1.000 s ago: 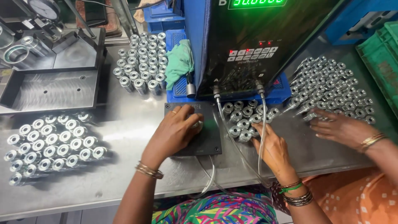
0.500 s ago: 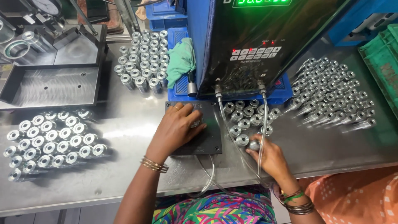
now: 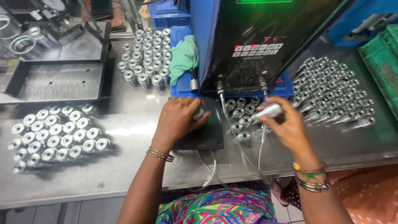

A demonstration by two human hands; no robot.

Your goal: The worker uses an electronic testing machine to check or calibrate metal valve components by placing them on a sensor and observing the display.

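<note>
Left hand [image 3: 178, 120] closed over a metal part [image 3: 198, 113] on the dark pad [image 3: 205, 132]; right hand [image 3: 286, 124] gripping a silver probe [image 3: 268, 110], just right of the pad, near loose metal sleeves [image 3: 242, 116].

Green cloth [image 3: 183, 56], blk pad [image 3: 205, 132]

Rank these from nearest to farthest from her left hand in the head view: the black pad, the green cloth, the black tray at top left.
From the left hand:
1. Black pad: directly under the hand, touching it.
2. Green cloth: beyond the hand, draped on the blue base by the machine.
3. Black tray: far off to the left, at the bench's back edge.
</note>
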